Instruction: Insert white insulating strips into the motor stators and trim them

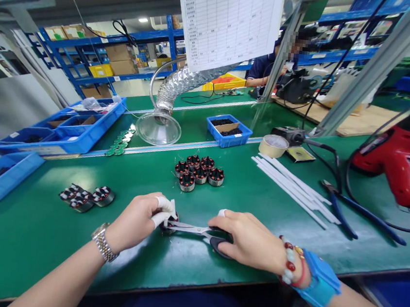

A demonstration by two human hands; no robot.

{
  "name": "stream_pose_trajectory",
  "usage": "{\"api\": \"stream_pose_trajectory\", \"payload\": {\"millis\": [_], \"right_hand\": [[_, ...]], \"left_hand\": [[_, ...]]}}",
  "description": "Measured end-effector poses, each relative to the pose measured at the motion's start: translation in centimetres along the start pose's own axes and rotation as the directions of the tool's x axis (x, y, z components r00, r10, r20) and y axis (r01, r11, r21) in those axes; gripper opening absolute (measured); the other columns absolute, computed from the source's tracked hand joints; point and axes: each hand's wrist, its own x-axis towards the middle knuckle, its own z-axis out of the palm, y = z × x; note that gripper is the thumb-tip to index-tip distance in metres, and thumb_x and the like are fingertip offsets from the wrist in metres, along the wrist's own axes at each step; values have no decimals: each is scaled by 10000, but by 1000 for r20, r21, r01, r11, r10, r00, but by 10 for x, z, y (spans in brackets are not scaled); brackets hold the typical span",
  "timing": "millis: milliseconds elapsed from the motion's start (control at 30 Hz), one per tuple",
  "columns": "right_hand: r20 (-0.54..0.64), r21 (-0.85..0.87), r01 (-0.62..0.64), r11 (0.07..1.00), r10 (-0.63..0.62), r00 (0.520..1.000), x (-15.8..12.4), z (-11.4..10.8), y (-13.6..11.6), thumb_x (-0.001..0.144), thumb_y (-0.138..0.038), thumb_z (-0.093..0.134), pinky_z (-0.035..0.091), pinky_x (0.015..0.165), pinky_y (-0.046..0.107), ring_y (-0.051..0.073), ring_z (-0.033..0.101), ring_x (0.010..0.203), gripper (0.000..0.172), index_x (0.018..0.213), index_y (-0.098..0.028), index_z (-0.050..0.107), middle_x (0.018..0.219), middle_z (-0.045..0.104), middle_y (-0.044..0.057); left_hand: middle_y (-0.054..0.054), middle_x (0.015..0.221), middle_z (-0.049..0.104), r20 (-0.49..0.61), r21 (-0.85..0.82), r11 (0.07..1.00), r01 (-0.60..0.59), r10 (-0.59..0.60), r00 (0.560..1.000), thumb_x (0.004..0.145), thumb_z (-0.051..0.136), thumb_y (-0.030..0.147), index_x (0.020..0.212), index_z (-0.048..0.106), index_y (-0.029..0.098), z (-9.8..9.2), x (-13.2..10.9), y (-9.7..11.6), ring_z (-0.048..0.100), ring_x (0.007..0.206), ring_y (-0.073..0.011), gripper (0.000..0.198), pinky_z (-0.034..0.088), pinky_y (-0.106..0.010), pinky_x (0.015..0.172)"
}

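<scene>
Past the scissors on the green workbench sit blue bins — shelving beyond.

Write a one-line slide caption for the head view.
Left hand pinches a small red-and-black coil; right hand holds black-handled steel scissors against it.

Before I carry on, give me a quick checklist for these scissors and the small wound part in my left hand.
Scissors in right hand: ok, held with the blades at the part.
Small wound part in left hand: ok, pinched between the fingers.
Blade tips: cannot tell, hidden by the part and fingers.
White finger wraps: ok, on the left fingers.
Cluster of wound parts on the green mat: ok, apart from both hands.
</scene>
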Motion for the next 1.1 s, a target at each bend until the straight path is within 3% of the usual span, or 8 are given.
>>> {"api": "stream_pose_trajectory", "payload": {"millis": [167, 300, 400, 500, 700, 867, 1000, 1100], "right_hand": [[15, -30, 15, 999, -15, 1000, 0, -1, -2, 745, -176, 520, 377, 605, 250, 157, 568, 690, 253, 984, -218, 591, 827, 608, 20], [-16, -22, -7, 1000, 7, 1000, -3, 4, -1, 746, -204, 520, 394, 652, 269, 169, 573, 738, 306, 1050, -210, 551, 889, 600, 34], [-32, -14, -10, 1000, 10, 999, -1, 8, 0, 755, -224, 512, 402, 668, 278, 179, 574, 759, 311, 1064, -206, 540, 916, 595, 42], [-36, -15, 2, 1000, -3, 999, 4, 9, 1, 762, -233, 505, 403, 661, 280, 181, 572, 754, 311, 1070, -205, 540, 913, 593, 44], [-30, -25, 27, 999, -28, 999, 11, 8, 2, 758, -212, 510, 402, 641, 270, 169, 571, 721, 309, 1064, -206, 550, 879, 595, 36], [-29, -28, 29, 999, -30, 999, 11, 8, 2, 763, -215, 511, 405, 639, 269, 164, 572, 717, 301, 1061, -203, 551, 879, 596, 36], [-36, -31, 29, 999, -30, 999, 10, 9, 3, 763, -221, 514, 408, 640, 274, 168, 575, 721, 302, 1063, -207, 546, 882, 596, 33], [-38, -37, 34, 999, -36, 999, 10, 9, 3, 762, -220, 514, 407, 635, 273, 170, 576, 721, 300, 1060, -208, 545, 889, 595, 32]], "left_hand": [[-29, 805, 648, 24, -198, 979, 54, -51, 998, 777, 503, 238, 761, 644, 194, -4, -3, -1, 593, 741, -150, 148, 465, -270, 721], [-43, 838, 659, -21, -419, 893, 165, -192, 981, 740, 552, 259, 729, 574, 166, -21, -14, -5, 604, 789, -172, 96, 469, -302, 746], [-12, 715, 626, -64, -322, 914, 246, -280, 958, 718, 568, 263, 707, 561, 162, -29, -21, -9, 579, 694, -156, 102, 464, -279, 671], [-6, 679, 603, -12, -215, 942, 257, -266, 964, 737, 540, 293, 710, 571, 158, -24, -22, -11, 554, 643, -144, 141, 450, -262, 617], [-55, 913, 665, 94, -352, 916, 194, -172, 981, 753, 511, 264, 921, 622, 172, -5, -12, -8, 603, 797, -182, 221, 469, -306, 741], [-41, 908, 659, 148, -302, 941, 154, -113, 982, 760, 505, 277, 885, 663, 200, -17, -11, -1, 599, 794, -171, 216, 471, -279, 725], [-35, 818, 680, 59, -269, 937, 223, -215, 975, 733, 549, 335, 825, 662, 189, -34, -19, -7, 580, 638, -147, 206, 472, -259, 595], [-27, 764, 687, -5, -202, 947, 250, -256, 967, 725, 548, 298, 796, 652, 186, -37, -24, -11, 592, 657, -161, 169, 468, -263, 603]]}}
